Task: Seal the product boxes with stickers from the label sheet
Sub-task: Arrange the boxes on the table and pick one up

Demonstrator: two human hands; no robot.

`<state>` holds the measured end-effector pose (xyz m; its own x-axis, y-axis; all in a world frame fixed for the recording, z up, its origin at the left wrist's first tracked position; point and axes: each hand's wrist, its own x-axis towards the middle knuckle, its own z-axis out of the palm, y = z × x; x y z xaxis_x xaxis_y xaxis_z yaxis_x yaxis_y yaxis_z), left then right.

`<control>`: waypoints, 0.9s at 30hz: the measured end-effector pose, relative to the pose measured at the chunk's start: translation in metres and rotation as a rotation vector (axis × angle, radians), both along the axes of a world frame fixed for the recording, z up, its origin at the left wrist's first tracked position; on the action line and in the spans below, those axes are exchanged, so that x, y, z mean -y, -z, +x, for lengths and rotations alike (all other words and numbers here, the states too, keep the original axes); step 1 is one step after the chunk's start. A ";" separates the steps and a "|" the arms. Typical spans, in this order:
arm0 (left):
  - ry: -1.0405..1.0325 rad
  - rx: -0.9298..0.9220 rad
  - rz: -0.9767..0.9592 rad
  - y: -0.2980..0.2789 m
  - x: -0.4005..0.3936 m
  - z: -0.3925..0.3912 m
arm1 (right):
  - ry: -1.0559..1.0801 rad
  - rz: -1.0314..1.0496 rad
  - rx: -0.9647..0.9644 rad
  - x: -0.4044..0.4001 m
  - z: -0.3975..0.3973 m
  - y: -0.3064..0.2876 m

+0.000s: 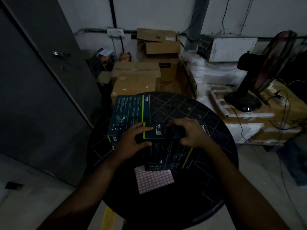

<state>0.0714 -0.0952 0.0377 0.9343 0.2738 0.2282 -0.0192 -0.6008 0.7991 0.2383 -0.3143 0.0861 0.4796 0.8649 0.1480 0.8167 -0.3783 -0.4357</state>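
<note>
A dark product box [167,155] with a green stripe stands tilted on the round black table [221,163], its top end facing me. My left hand [134,140] grips the box's top left edge, thumb below and fingers above. My right hand [191,133] holds the top right edge, fingers curled over it. A pink label sheet [154,180] with rows of small stickers lies on the table just below the box, partly under it. A stack of similar dark boxes [129,113] sits at the table's far left.
Brown cartons [136,77] are piled behind the table against the wall. A black fan [249,90] stands on wrapped cartons at the right, cables trailing down. A grey door [38,97] fills the left side. The room is dim.
</note>
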 end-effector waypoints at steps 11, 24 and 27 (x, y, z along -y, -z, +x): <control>-0.208 0.368 0.184 0.010 0.017 0.005 | 0.155 0.360 0.272 -0.046 -0.054 0.040; -0.148 0.354 0.124 0.008 0.018 0.004 | 0.061 0.414 0.242 -0.045 -0.049 0.045; -0.112 0.351 0.106 0.007 0.022 0.007 | 0.078 0.376 0.178 -0.033 -0.043 0.042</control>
<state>0.0783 -0.1174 0.0311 0.7600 0.3278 0.5613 -0.2100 -0.6934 0.6893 0.1953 -0.2816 0.0445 0.4801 0.6968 0.5330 0.8668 -0.2836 -0.4101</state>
